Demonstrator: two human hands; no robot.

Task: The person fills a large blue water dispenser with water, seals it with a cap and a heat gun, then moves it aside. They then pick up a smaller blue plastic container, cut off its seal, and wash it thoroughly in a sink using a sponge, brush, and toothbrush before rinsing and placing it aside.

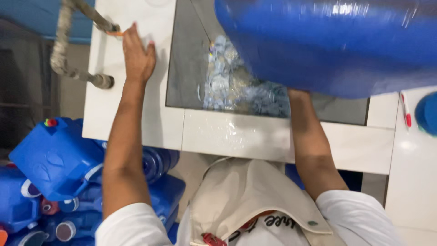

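Observation:
My left hand point(136, 52) reaches out over the white tiled ledge point(136, 109) at the left of a grey basin point(186, 59), its fingers at a small orange piece point(115, 33) on the end of a rope-wrapped pipe point(61, 50); whether they grip it I cannot tell. My right arm goes up under a large blue water container point(332, 43) that hangs over the basin, and the container hides my right hand. Water point(236, 84) splashes in the basin beneath the container.
Several blue jerrycans point(50, 159) with coloured caps lie stacked on the floor at lower left. White tiled surfaces point(414, 168) run along the right, with a small red-and-white object point(405, 111) and another blue container point(428, 114) at the right edge.

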